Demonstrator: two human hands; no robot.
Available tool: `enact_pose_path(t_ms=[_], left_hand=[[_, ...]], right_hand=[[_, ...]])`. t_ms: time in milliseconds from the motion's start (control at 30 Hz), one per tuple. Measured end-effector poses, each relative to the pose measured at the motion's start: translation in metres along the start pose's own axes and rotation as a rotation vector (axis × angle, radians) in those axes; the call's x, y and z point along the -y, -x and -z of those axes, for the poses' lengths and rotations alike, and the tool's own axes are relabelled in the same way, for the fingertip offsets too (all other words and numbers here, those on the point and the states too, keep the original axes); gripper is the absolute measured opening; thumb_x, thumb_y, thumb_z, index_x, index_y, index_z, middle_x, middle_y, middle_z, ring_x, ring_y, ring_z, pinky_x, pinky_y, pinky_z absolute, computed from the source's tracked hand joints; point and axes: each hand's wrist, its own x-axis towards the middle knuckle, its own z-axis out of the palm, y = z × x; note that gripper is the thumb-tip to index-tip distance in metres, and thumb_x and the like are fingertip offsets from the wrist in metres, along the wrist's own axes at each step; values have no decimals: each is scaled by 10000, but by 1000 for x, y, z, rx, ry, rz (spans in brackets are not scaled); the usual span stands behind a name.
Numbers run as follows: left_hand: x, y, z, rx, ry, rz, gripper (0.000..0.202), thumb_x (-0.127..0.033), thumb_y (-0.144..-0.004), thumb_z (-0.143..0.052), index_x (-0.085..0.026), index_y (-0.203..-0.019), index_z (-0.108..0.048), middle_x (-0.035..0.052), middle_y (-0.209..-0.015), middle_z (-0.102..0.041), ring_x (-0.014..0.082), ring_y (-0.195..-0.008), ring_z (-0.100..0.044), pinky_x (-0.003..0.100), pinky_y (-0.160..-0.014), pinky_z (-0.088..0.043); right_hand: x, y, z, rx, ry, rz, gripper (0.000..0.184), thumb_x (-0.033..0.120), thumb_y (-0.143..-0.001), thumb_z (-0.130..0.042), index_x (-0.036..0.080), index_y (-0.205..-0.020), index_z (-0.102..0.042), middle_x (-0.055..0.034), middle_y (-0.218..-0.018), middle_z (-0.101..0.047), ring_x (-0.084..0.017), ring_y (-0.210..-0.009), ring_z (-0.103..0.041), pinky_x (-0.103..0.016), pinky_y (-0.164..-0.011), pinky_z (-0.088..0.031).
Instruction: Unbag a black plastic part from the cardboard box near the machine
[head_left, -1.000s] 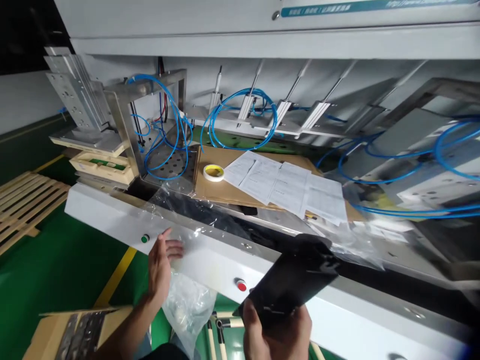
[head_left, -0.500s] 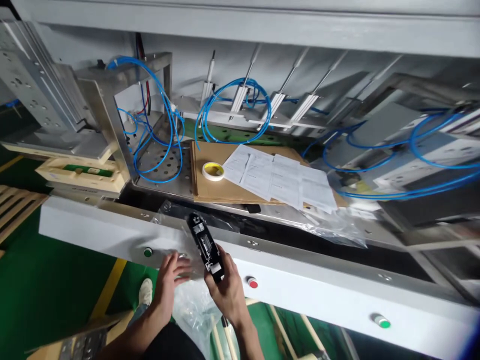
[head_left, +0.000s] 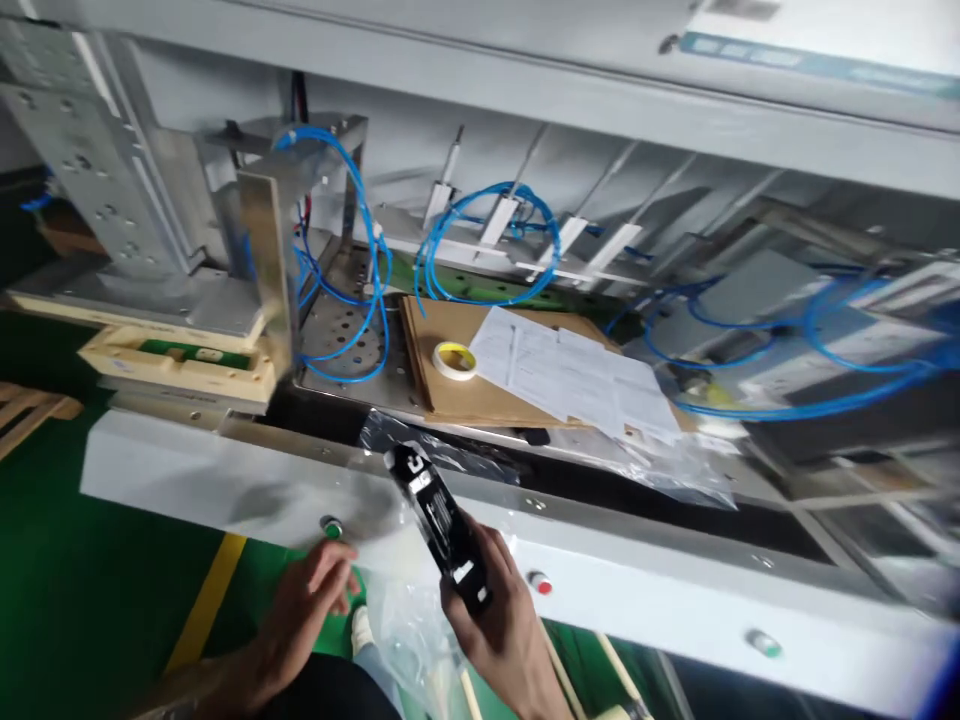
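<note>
My right hand [head_left: 504, 620] grips the lower end of a long black plastic part [head_left: 439, 515] between thumb and fingers. The part has white and silvery patches on its upper face, and it is held tilted above the machine's white front panel. What it belongs to cannot be made out. My left hand [head_left: 311, 590] is off to the left, below a green button [head_left: 331, 526], with its fingers loosely bent and apart. Nothing shows in it. A clear plastic bag [head_left: 412, 630] hangs below, between the two hands.
Brown cardboard [head_left: 442, 400] on the machine bed carries a tape roll [head_left: 454, 361] and paper sheets [head_left: 577, 370]. Blue air hoses [head_left: 559, 250] loop behind. A cream fixture block [head_left: 180, 365] sits left. A red button [head_left: 540, 582] and another green button [head_left: 763, 642] line the panel.
My left hand has drawn away from the black plastic part, toward the lower left. My right hand with the part appears further right and lower, while the whole view has shifted too.
</note>
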Motion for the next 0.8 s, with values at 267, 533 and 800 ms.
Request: enact_pose_path(t_ms=[267,533,800], left_hand=[[-58,-2,29,-13,44,-125,629,-557,-909,-739,-336,-1488,-630,70,-1543,-599,340,-1477,-517,467,-1265,-417],[-113,-61,200,-440,-1140,-705,588,-231,-903,-680,-224,-1488,-620,171,-1328,-708,393,-1227,-659,533,-1114,-488],[-177,-155,291,-325,-1553,-868,505,-266,-959,-694,-253,-1462,-639,143,-1302,-714,341,-1224,-654,463,-1073,-492]], right_hand=[[47,-20,-99,286,-486,39,632,438,-913,-736,273,-1507,-597,-147,-1442,-692,-347,-1321,-679,-482,-997,-650],[108,-102,-130,160,-225,253,475,348,-1004,-670,255,-1464,-602,-139,-1358,-709,-297,-1250,-706,-471,-1086,-603],[129,-79,-162,473,-203,439,309,259,-1022,-646,278,-1330,-672,-75,-1139,-786,-248,-1038,-765,-386,-932,-657]])
